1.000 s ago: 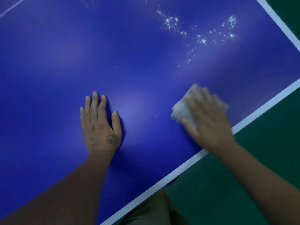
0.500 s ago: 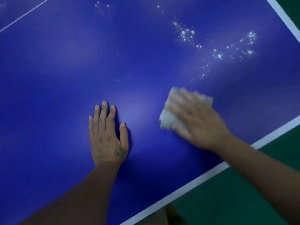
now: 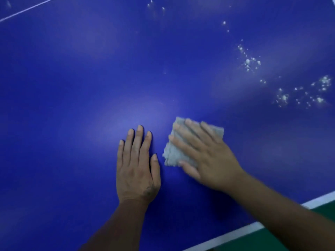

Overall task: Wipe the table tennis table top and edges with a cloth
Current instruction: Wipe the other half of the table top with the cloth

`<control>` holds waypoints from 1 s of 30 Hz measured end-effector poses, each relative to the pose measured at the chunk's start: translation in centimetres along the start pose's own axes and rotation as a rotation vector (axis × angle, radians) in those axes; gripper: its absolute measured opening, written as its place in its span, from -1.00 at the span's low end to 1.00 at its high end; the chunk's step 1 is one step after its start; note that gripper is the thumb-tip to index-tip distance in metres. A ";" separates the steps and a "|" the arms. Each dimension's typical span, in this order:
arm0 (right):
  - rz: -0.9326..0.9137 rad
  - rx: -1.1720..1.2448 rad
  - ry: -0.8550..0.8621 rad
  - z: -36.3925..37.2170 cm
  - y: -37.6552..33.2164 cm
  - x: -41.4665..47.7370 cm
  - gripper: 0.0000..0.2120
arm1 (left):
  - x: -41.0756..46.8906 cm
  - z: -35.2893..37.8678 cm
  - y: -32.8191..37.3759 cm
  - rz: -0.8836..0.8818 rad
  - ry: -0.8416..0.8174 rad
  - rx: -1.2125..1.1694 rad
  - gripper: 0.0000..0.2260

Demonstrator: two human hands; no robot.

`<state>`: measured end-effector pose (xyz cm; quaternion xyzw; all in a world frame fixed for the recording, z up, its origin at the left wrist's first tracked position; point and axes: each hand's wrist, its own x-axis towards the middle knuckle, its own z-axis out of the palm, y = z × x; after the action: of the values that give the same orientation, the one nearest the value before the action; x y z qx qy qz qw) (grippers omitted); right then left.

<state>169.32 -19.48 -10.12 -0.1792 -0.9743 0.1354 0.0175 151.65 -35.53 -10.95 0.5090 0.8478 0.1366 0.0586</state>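
The blue table tennis table top (image 3: 72, 87) is shown from above. It is bounded at the near right by a white edge line (image 3: 235, 234), beyond which a strip of green floor (image 3: 282, 238) is visible. A thin white line (image 3: 27, 9) is seen crossing the far left corner. Broad open surface is left on the far side and to the left of both hands. The cloth (image 3: 172, 154), a folded, roughly square pad of pale grey fabric with a fuzzy near-left border, is laid flat near the centre of the top, well in from the edge line. It is pressed down by the right hand (image 3: 210, 160), slightly blurred, whose fingers are held straight and spread over it rather than curled round it. The left hand (image 3: 136, 171) is placed palm down on the bare surface just left of the cloth, with its fingers straight and nothing held. The top appears smooth, with soft pale reflections. Clusters of white specks (image 3: 248, 62) are scattered over the far right area, well apart from the cloth.
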 end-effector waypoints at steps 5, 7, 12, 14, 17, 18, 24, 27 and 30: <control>0.234 -0.086 0.156 -1.9 7.9 8.7 -0.42 | 0.0 0.2 -0.2 -0.014 -0.025 0.006 -0.48; 0.415 -0.073 0.147 -2.7 8.8 9.3 -0.41 | -0.1 0.3 -0.3 -0.012 -0.025 0.002 -0.49; 0.528 -0.020 0.122 -1.4 1.8 5.9 -0.37 | -0.1 0.5 -0.4 0.006 -0.002 -0.002 -0.49; 0.528 0.011 0.110 -0.3 -1.5 6.1 -0.36 | -0.1 0.6 -0.3 0.003 -0.001 -0.003 -0.49; 0.448 0.023 0.100 0.6 -4.2 9.7 -0.38 | -0.1 0.4 -0.3 0.005 -0.008 0.002 -0.50; 0.389 0.028 0.105 0.7 -4.3 11.2 -0.39 | -0.1 0.3 -0.2 0.006 -0.011 0.005 -0.51; 0.433 -0.095 0.168 -1.4 4.5 18.4 -0.40 | 0.2 0.0 -0.1 -0.004 -0.042 0.028 -0.49; 0.773 -0.046 0.166 -3.2 8.0 21.0 -0.34 | 0.0 0.0 0.0 -0.003 -0.054 0.041 -0.47; 0.600 -0.086 0.075 -2.8 4.4 24.3 -0.30 | 0.1 0.1 0.0 0.009 -0.038 0.040 -0.44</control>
<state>148.35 -6.16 -8.94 -0.4643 -0.8814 0.0866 0.0051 151.60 -35.45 -11.08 0.5165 0.8468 0.1102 0.0639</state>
